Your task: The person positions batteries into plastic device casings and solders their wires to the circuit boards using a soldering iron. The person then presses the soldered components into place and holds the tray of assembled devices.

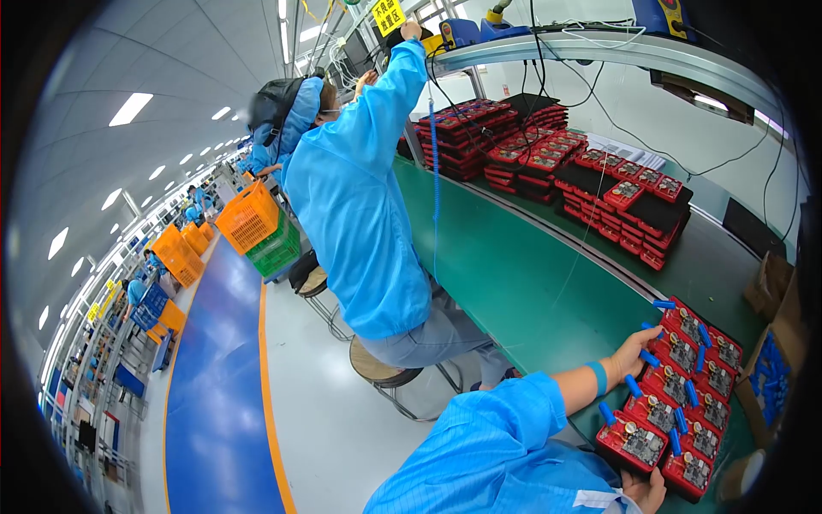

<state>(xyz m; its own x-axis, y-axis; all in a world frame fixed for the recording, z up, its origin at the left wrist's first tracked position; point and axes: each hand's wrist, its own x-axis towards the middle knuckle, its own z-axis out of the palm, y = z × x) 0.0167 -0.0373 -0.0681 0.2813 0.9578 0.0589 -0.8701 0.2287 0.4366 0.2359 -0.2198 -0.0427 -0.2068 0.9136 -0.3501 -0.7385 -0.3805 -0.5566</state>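
My left hand (pixel 634 351) is closed on the far left edge of a group of red cases (pixel 658 411), its thumb and fingers near a blue cylinder. My right hand (pixel 644 492) grips the near edge of the same group, its fingers partly hidden under it. The red cases lie side by side in two rows, with circuit boards inside. Several blue cylinders (pixel 673 441) stick out from their sides. A blue-green band is around my left wrist.
A co-worker in a blue smock (pixel 351 206) stands at the left of the green bench (pixel 531 283). Stacks of red cases (pixel 616 201) are at the back. A cardboard box (pixel 783 334) with blue parts (pixel 771 377) is at the right. Stools (pixel 377 364) stand on the floor.
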